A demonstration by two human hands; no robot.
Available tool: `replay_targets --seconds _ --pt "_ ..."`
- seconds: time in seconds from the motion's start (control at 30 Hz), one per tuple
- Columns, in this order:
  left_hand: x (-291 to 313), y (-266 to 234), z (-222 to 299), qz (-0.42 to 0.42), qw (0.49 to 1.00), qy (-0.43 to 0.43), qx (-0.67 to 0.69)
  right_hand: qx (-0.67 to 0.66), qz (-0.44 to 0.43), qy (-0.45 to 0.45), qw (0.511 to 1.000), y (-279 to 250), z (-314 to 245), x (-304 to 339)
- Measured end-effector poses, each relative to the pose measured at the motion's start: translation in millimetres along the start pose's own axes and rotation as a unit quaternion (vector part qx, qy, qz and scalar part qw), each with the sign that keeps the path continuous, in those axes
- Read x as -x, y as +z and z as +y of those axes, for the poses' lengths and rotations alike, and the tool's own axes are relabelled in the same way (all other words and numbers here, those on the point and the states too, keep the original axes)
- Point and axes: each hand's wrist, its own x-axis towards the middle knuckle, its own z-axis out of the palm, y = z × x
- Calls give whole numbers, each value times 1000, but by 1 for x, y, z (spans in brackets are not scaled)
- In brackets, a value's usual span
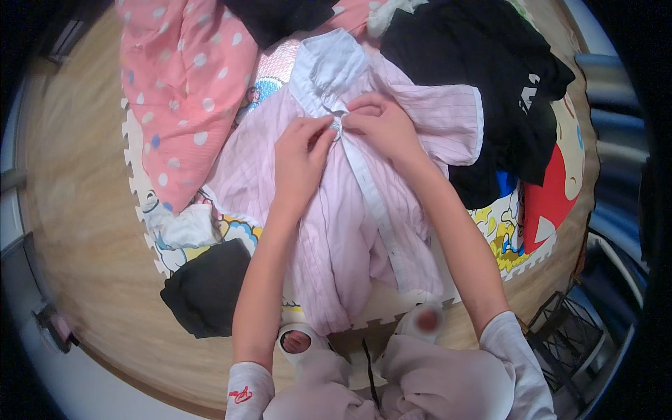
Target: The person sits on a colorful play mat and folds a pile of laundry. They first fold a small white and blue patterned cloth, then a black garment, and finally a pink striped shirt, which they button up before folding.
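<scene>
A pale pink striped shirt [329, 224] with short sleeves and a white collar [327, 66] lies spread on a printed foam mat, its collar pointing away from me. Its white button placket [371, 199] runs down the front, and the lower front hangs apart. Just below the collar, my left hand [302, 150] pinches one front edge with thumb and fingers. Close beside it, my right hand [381, 126] grips the other edge at the top of the placket. The fingertips nearly meet there, and any button between them is too small to make out.
Pink polka-dot cloth [185, 98] lies at the left, a black printed T-shirt [483, 91] at the right. Near my left forearm are a folded black garment [206, 290] and a small white cloth [185, 225]. A black wire basket [567, 336] stands at the lower right.
</scene>
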Motion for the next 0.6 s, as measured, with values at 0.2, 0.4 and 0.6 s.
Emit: replay_targets --seconds 0.2,0.4,0.6 --pt "-4 2 11 -16 986 54 -158 -40 -6 18 999 2 2 0" --pt "-15 -5 11 -82 990 -111 -22 -22 -15 3 1000 0 4 1" --pt "-24 -16 6 -168 898 -280 294 -113 -54 7 992 -9 -3 6"
